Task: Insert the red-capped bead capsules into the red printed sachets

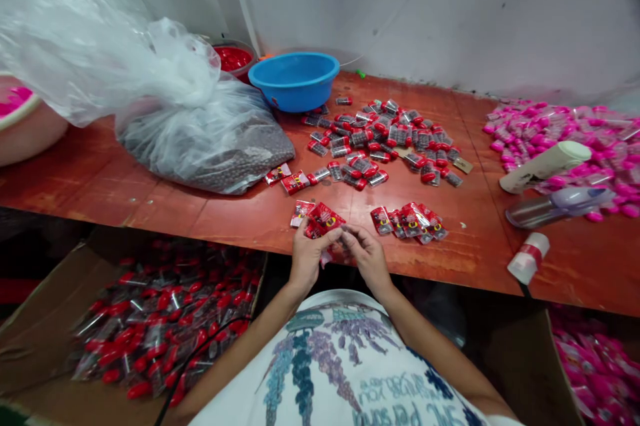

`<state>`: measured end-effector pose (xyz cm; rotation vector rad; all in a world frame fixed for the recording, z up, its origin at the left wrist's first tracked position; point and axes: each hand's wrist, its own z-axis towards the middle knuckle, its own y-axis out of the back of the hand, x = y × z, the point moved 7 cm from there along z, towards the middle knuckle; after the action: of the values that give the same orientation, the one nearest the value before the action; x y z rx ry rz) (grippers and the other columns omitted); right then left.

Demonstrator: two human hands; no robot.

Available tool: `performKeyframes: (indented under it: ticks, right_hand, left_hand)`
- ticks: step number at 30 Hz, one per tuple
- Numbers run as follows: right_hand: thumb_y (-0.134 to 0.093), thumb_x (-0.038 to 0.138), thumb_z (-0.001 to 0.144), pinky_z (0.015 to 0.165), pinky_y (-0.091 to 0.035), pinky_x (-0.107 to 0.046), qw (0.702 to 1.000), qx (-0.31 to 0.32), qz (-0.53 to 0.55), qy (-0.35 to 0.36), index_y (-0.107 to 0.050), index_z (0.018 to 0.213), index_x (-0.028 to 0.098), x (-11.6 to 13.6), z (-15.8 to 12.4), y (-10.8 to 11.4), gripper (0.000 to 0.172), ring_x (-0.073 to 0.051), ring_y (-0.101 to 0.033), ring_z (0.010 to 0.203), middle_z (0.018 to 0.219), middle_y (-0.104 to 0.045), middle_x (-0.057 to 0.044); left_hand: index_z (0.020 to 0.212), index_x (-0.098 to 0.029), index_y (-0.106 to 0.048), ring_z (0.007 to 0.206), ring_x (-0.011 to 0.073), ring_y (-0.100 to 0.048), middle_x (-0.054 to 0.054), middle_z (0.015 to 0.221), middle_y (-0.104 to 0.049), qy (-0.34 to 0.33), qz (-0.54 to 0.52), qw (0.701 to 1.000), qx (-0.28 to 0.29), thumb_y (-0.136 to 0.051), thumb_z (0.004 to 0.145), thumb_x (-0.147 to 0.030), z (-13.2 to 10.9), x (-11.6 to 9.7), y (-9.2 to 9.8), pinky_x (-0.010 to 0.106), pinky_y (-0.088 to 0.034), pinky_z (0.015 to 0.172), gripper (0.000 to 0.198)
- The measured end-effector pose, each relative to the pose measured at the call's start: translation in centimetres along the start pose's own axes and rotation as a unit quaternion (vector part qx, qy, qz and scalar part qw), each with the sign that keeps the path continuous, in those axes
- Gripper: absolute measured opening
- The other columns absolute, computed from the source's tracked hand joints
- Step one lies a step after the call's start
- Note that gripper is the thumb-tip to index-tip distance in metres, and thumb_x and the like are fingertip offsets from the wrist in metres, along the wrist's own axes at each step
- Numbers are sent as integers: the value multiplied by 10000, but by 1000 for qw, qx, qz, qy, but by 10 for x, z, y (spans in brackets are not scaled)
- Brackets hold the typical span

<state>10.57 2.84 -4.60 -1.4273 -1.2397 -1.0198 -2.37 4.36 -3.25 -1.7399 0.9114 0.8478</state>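
Observation:
At the table's front edge, my left hand (307, 258) is closed on a red printed packet (326, 217). My right hand (368, 254) meets it, thumb and fingers pinched together; what lies between these fingertips is too small and covered to make out. Another red-and-white packet (301, 211) lies just beyond my left hand. To the right of my hands, several red printed packets (413, 219) overlap on the table. Farther back spreads a pile of small clear containers with red ends and dark contents (367, 139).
A clear bag of dark beads (210, 139) and a blue basin (295, 83) stand behind left. At right are pink-capped containers (560, 126), a white roll (545, 166), a purple-lidded bottle (557, 206) and a small white roll (529, 258). Below left sits a cardboard box (45, 313).

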Motion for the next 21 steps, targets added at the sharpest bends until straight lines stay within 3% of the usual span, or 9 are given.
performKeyframes:
  ticks: [4, 10, 16, 21]
  right_hand:
    - [-613, 423, 810, 463, -479, -202, 999, 11, -42, 14, -656, 1074, 208, 6, 4, 6, 343, -100, -544, 572, 886, -675, -21]
    - [-617, 401, 811, 479, -496, -208, 996, 56, -64, 22, -648, 1100, 219, 13, 5, 2, 343, -141, -611, 680, 934, -691, -30]
    - [-597, 347, 841, 785, -518, -291, 984, 19, -131, 118, -659, 1058, 210, 25, -6, -4, 264, -176, -640, 854, 960, -692, -42]
    - [-573, 363, 860, 629, -507, -240, 986, 25, -127, 107, -631, 1073, 213, 18, -6, -4, 268, -144, -618, 733, 894, -677, -28]
  left_hand:
    - [1023, -159, -578, 487, 91, -567, -7, 737, -660, 6, 6, 1000, -16, -816, 568, -226, 6, -6, 8, 200, -473, 469, 518]
    - [1154, -174, -552, 508, 97, -582, 19, 825, -668, 1, 30, 999, 38, -808, 578, -204, 8, -16, 2, 205, -483, 470, 631]
    - [1141, -187, -541, 456, 71, -527, -34, 712, -618, -14, 45, 999, 26, -818, 549, -186, 9, -21, 1, 165, -418, 419, 654]
    - [1152, -196, -559, 455, 56, -494, -46, 692, -596, -4, 93, 994, 59, -813, 560, -196, 9, -20, -5, 152, -382, 411, 644]
